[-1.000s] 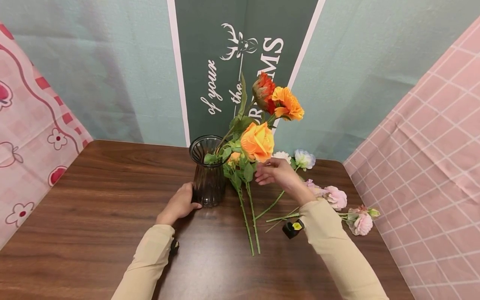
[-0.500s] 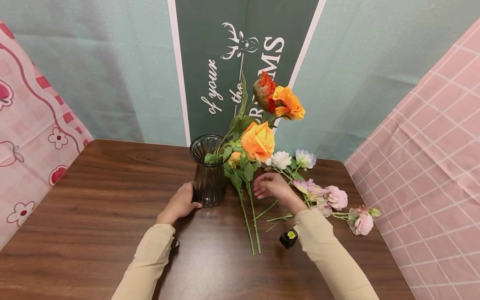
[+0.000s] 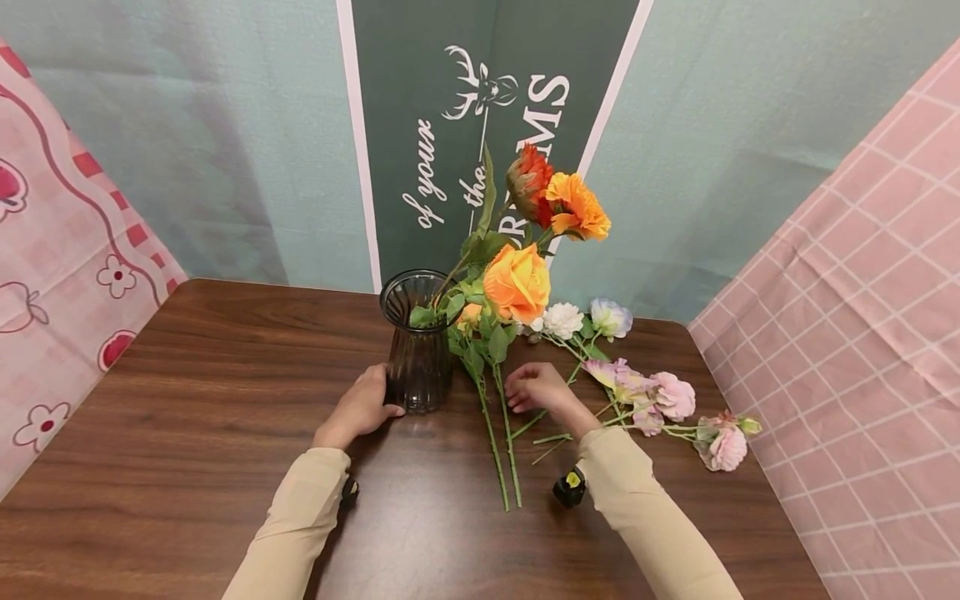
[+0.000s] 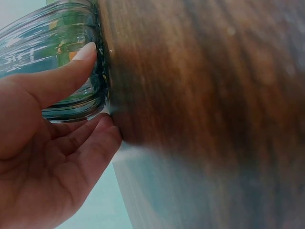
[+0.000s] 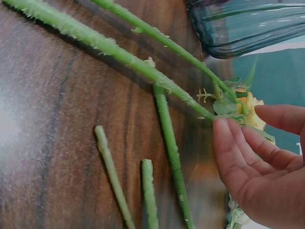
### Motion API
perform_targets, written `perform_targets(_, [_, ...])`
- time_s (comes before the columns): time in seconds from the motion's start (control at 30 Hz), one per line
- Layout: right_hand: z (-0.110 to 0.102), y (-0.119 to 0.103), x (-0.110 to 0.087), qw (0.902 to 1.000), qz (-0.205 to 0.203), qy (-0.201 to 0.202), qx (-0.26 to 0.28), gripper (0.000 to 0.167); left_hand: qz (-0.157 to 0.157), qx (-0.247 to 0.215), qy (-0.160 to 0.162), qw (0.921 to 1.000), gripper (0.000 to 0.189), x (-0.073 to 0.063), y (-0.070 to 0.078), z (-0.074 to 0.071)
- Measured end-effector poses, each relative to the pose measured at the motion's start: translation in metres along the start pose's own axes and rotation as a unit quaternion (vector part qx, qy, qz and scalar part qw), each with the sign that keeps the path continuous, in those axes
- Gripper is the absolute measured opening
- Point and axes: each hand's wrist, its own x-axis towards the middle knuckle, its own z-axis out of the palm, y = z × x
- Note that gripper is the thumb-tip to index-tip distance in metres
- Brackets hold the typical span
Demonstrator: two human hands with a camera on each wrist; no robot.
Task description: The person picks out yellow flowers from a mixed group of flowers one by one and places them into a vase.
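A dark, ribbed glass vase [image 3: 418, 371] stands upright on the table, with red and orange flowers [image 3: 576, 207] leaning out to the right. My left hand [image 3: 360, 404] holds the vase low at its base; in the left wrist view the thumb [image 4: 71, 76] lies along the glass, fingers on the other side. Right of the vase an orange rose [image 3: 517, 283] leans with its long green stem [image 3: 510, 450] running down toward me, beside a second stem. My right hand [image 3: 542, 388] is beside these stems, fingers loosely bent, thumb apart, fingertips right at one stem [image 5: 114, 52].
White and bluish flowers [image 3: 611, 318] lie behind the right hand. Pink flowers [image 3: 673, 395] lie farther right, their cut stem ends pointing left. A fabric backdrop [image 3: 675, 167] rises behind the brown wooden table [image 3: 225, 400], with pink cloths at both sides.
My right hand has come down and toward me from beside the orange rose's bloom to its stem, uncovering the white flower. The left hand and vase stay put.
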Motion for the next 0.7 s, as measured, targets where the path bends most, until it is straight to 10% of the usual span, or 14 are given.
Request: perform_targets(0.7, [0.007, 0.013, 0.004, 0.9977, 0.043, 0.023, -0.046, 0.014, 0.009, 0.000, 0.009, 0.9999, 0.070, -0.001, 0.000, 0.000])
